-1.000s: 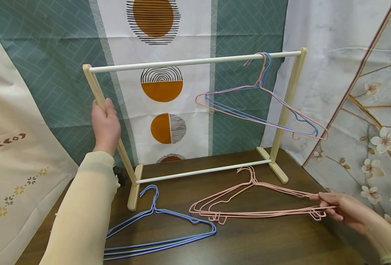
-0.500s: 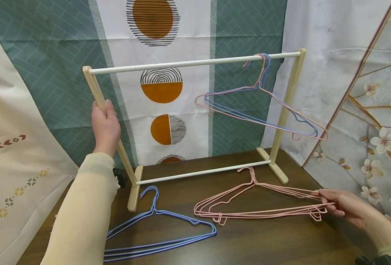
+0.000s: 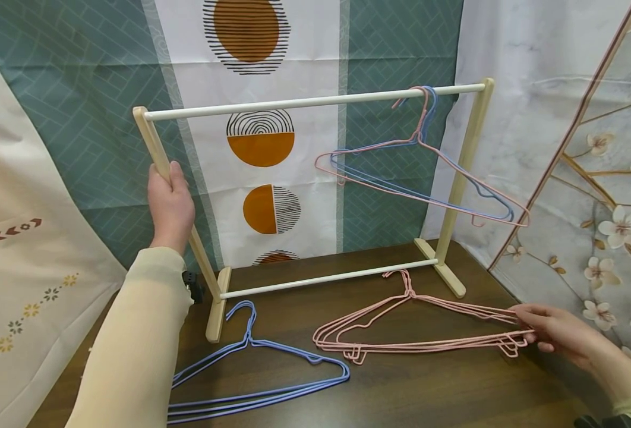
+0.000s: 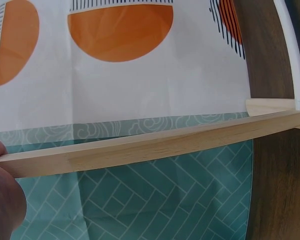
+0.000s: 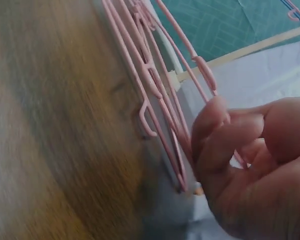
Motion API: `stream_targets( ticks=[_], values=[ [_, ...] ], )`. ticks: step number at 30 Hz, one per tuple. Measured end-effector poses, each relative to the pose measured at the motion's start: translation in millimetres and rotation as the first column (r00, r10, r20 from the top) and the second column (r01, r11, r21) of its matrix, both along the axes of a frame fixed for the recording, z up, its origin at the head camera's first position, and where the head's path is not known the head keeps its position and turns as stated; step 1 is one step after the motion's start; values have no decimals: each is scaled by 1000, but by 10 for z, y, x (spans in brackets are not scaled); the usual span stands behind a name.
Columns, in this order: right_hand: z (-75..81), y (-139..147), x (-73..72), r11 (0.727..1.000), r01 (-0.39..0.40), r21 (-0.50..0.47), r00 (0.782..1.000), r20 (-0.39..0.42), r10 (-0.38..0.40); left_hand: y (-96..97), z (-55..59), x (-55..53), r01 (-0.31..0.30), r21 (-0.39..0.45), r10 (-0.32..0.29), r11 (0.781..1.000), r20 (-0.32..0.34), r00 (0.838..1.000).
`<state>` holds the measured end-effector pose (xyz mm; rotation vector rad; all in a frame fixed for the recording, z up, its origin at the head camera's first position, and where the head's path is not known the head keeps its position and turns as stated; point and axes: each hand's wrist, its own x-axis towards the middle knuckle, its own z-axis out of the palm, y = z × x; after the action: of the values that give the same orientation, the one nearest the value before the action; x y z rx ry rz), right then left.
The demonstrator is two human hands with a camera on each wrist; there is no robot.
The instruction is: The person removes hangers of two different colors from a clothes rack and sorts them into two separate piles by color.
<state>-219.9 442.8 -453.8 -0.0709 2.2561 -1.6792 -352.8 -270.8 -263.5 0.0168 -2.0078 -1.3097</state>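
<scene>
My left hand (image 3: pixel 171 205) grips the left wooden post (image 3: pixel 203 261) of a garment rack, partway up. In the left wrist view the post (image 4: pixel 140 150) slants away from the fingers. On the right, my right hand (image 3: pixel 561 339) pinches the right end of a pink hanger in a stack of pink wire hangers (image 3: pixel 401 346). The right wrist view has the thumb and fingers curled at that end, with the other pink hangers (image 5: pixel 150 75) close beside; the fingers hide the pinched corner. A pink hanger (image 3: pixel 369 183) and a blue hanger (image 3: pixel 494 211) hang together near the rail's right end.
Several blue hangers (image 3: pixel 294 351) lie on the brown table (image 3: pixel 401 392) at front left. The rack has a white top rail (image 3: pixel 273 104), a white lower bar (image 3: pixel 321 278) and wooden feet (image 3: pixel 216 312). Patterned cloths surround the table.
The left ends of the pink stack have shifted slightly right and drawn closer together. My right hand has moved only a little; the left hand keeps its place on the post.
</scene>
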Motion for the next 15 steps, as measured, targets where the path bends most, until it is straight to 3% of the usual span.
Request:
stream_targets(
  ticks=[3,7,11,15],
  values=[
    [83,-117,41,969,81,233,995,-79,-64,-8,7,3,-1,-1,1,1000,-8,1000],
    [174,-246,37,852,140,505,974,-224,-27,-14,12,4,0,1,0,1000,-15,1000],
    [205,-296,24,736,165,657,939,-333,87,-9,6,3,8,9,-8,1000,-10,1000],
    [241,-297,36,645,184,741,938,-330,111,-8,-1,-4,9,8,-9,1000,-10,1000]
  ],
)
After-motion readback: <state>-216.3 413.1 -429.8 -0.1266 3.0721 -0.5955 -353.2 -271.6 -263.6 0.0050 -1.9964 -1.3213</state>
